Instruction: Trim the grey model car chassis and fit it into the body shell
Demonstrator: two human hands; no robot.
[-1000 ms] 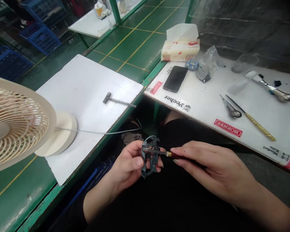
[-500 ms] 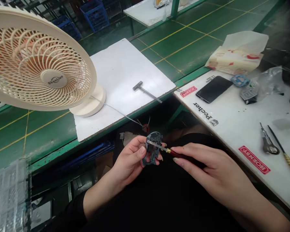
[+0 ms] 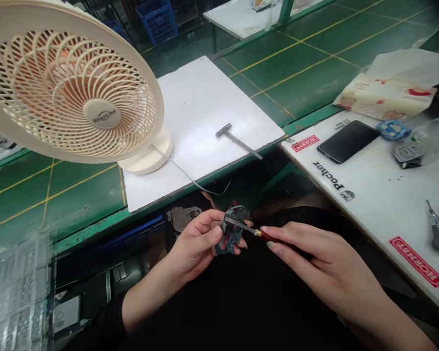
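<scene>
The left hand (image 3: 195,248) pinches a small dark openwork part (image 3: 231,235) by its rim, over the lap (image 3: 249,302); the right hand (image 3: 325,273) is closed round a red-handled file (image 3: 258,233) laid across it. It looks light, stiff, thin-ribbed — rim-holding suits it — though fingers (image 3: 212,234) hide its underside and detail blurs.

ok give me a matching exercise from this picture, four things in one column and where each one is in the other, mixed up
Things
1. fan
2. phone
3. dark part
4. red-handled tool

Places
A. held in the right hand
B. lying on the white board with red labels
C. held in the left hand
D. standing on the white sheet

Pairs: 1-D, 2-B, 3-C, 4-A
</scene>
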